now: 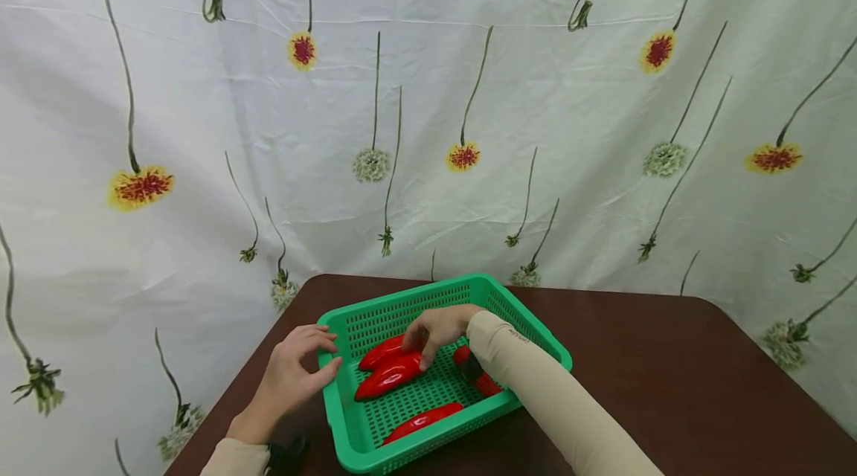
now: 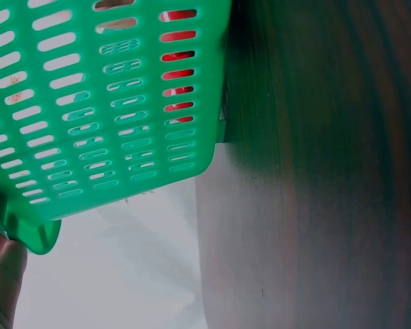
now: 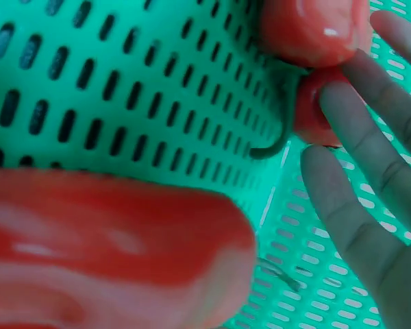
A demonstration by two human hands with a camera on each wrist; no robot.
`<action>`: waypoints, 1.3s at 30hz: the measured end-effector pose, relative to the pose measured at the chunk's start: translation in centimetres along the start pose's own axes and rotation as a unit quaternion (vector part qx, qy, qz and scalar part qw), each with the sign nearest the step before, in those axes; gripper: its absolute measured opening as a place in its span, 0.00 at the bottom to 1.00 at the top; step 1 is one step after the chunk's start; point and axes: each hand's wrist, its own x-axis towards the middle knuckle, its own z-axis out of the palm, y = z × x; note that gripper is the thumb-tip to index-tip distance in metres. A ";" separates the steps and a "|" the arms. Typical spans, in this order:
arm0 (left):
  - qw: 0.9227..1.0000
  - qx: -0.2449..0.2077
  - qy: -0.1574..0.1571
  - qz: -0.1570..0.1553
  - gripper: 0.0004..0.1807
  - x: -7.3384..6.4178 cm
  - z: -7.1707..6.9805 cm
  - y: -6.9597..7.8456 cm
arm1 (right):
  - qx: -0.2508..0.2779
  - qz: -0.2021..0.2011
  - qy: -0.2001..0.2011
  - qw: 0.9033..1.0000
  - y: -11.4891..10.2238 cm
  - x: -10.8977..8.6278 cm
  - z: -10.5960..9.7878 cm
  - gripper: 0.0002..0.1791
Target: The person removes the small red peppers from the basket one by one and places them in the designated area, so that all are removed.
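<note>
Long, glossy red peppers lie in a green slotted basket (image 1: 529, 305). My left hand (image 1: 294, 372) rests on its left rim; in the left wrist view, fingertips touch the rim's (image 2: 44, 236) outer side. My right hand (image 1: 442, 331) reaches inside over two neighbouring peppers, the far one (image 1: 382, 352) and the nearer one (image 1: 390, 378), thumb tip at the nearer one's end. In the right wrist view its fingers (image 3: 349, 212) are spread, tips at a red pepper (image 3: 315, 34) and another under it (image 3: 309, 113). A large pepper (image 3: 116, 250) with a thin stem fills the lower left.
Another pepper (image 1: 422, 422) lies along the basket's near side. One more (image 1: 487, 384), partly hidden by the right wrist, is at the basket's right. The dark brown table (image 1: 643, 357) extends to the right. A white flower-printed curtain (image 1: 415, 193) hangs behind it.
</note>
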 end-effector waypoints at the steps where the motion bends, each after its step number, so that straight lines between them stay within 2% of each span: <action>1: 1.000 0.000 0.000 0.001 0.12 0.1 0.0 0.0 | 0.002 0.001 -0.001 1.000 0.1 0.1 0.0 0.25; 13: 1.000 -0.008 0.006 0.004 0.12 0.3 -0.2 -0.1 | -0.003 -0.010 0.011 1.000 0.3 0.6 0.2 0.22; 22: 1.000 -0.006 0.004 0.002 0.12 0.2 -0.1 -0.3 | -0.032 -0.023 0.010 0.999 0.8 1.3 0.4 0.20; 39: 1.000 -0.010 0.005 0.001 0.12 0.2 0.3 -0.8 | -0.042 -0.006 0.004 0.999 1.2 1.6 0.8 0.14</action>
